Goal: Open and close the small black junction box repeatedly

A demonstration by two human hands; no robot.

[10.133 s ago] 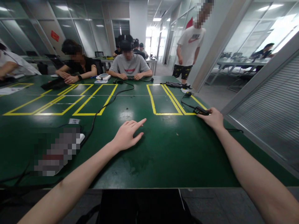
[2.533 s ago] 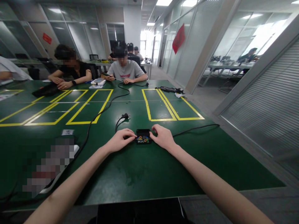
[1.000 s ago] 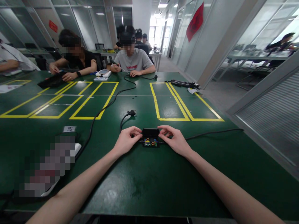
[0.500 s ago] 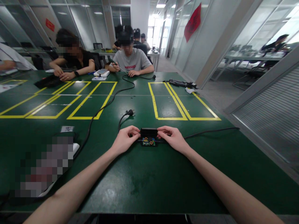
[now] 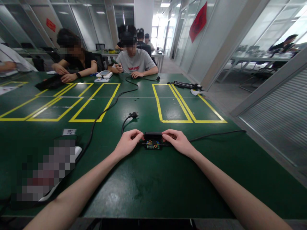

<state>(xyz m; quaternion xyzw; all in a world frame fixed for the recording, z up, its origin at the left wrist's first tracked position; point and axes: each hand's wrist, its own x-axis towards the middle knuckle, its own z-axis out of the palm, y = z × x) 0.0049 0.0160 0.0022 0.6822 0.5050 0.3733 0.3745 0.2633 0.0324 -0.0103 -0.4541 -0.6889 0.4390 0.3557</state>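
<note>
Both ends of one black cover (image 5: 153,134) are held by bare hands, with the thumb and the fingers closed on it: the left hand (image 5: 127,142) takes the end at 9 o'clock, and the right hand (image 5: 177,142) takes the end at 3 o'clock. This cover stands raised at the 12 o'clock side of a small circuit board (image 5: 153,145), which sits near the middle of the view, above the green table (image 5: 134,191) or on it; I cannot tell exactly. On the board one can see two copper-coloured rings and some blue and yellow parts. If the board is the centre of the clock, a black plug (image 5: 133,115) lies near, at about 11 o'clock, with its prongs pointing to 3 o'clock, and a thin black cable (image 5: 219,134) runs out at 3 o'clock, past the right hand. Between 8 and 9 o'clock, well apart, is a blurred object with a white edge (image 5: 55,169), and a small label (image 5: 69,132) is just beyond it. Yellow tape (image 5: 176,121) makes long frames at 1 o'clock, and a folded black stand (image 5: 187,85) rests across their far end. At 11 o'clock there is a white device (image 5: 104,74), and beside it a co-worker in a grey shirt (image 5: 136,60) holds a tool with a green handle (image 5: 113,60).
</note>
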